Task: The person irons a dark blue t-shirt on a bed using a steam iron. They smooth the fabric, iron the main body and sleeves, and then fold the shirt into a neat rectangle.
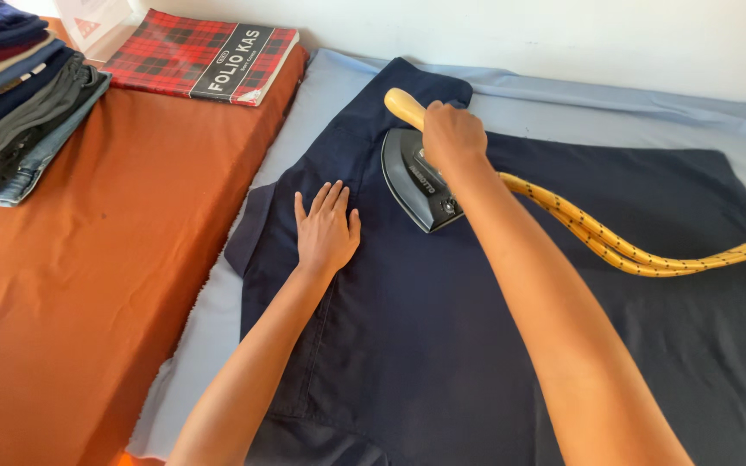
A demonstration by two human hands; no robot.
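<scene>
Navy garment [511, 345] spread flat over pale blue sheet [321, 103], filling the middle of the surface. Orange cloth [105, 259] alongside on the left, carrying a stack of folded clothes [10, 95] and a red tartan book [200, 56]. Black iron [416, 185] sits on the garment's upper part; right hand [452, 134] wrapped around its yellow handle [403, 105]. Braided yellow cord [632, 246] trails right. Left hand [327, 229] flat on fabric, fingers slightly spread, just beside the iron.

Garment [477, 345] lay spread on a sheet [218, 319]. Iron [416, 177] stood on the garment toward its far end, right hand [452, 134] on the handle; cord [615, 242] trailed off right across the cloth. Left hand [327, 229] lay flat just left of the iron. Folded clothes stack [10, 95] and book [205, 56] sat far left.
</scene>
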